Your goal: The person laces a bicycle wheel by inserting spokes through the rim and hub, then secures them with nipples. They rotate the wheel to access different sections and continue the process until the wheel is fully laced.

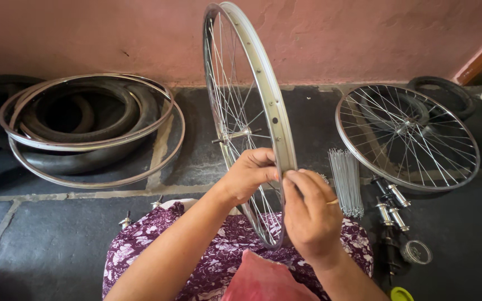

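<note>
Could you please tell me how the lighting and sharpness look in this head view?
Head view: soft, even light; faint glare on the upright silver spoked wheel rim; the left hand and right hand are sharp; wide-angle bending curves the rim; the dark floor dims at the corners.

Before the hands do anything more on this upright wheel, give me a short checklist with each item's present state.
1. Upright wheel rim steadied: ok, both hands grip it at its near edge.
2. Left hand on the rim: ok.
3. Right hand fingertips pinch the rim edge: ok; what they pinch, cannot tell.
4. Loose spokes lying on the floor to the right: ok.
5. Hub parts beside the spokes: ok.
6. Spoke tension: cannot tell.
</note>
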Demonstrator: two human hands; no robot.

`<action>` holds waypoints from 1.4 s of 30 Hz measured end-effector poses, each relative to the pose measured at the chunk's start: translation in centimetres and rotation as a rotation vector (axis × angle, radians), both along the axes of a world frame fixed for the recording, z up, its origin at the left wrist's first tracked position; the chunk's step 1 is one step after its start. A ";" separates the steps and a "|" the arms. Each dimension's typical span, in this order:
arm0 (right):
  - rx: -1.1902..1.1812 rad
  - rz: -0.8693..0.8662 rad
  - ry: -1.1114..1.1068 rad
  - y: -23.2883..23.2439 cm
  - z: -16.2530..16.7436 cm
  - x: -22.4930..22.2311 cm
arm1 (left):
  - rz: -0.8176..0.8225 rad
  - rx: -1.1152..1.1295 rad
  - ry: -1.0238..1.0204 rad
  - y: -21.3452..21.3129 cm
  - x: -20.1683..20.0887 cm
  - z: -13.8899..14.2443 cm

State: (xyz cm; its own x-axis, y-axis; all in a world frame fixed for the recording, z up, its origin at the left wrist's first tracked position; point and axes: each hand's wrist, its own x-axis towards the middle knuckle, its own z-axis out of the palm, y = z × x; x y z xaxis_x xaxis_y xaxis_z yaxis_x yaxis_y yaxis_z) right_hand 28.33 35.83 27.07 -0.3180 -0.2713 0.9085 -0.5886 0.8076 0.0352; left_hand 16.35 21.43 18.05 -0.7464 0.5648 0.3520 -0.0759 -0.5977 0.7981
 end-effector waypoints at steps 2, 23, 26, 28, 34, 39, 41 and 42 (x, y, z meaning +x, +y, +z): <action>-0.039 0.018 -0.017 0.2 -0.3 0.0 | -0.012 0.006 0.025 -0.1 0.0 0.1; -0.558 0.382 -0.257 -0.4 -7.6 1.3 | 0.007 -0.101 0.128 -0.2 1.3 1.2; -0.729 0.639 -0.352 -1.1 -10.7 1.9 | -0.016 -0.080 0.125 -0.5 1.2 1.5; -0.718 0.585 -0.437 -0.8 -12.4 2.5 | -0.031 -0.016 0.104 -0.6 1.2 1.6; -0.687 0.507 -0.464 -0.7 -15.3 2.6 | 0.028 -0.126 0.206 -0.6 1.5 1.7; -0.696 0.525 -0.494 -0.6 -15.6 2.7 | -0.025 -0.067 0.111 -0.9 1.4 2.2; -0.676 0.520 -0.475 -0.5 -15.6 2.6 | -0.023 -0.054 0.119 -0.8 1.4 2.3; -0.663 0.512 -0.461 -0.5 -15.6 2.5 | -0.005 -0.081 0.142 -0.8 1.4 2.2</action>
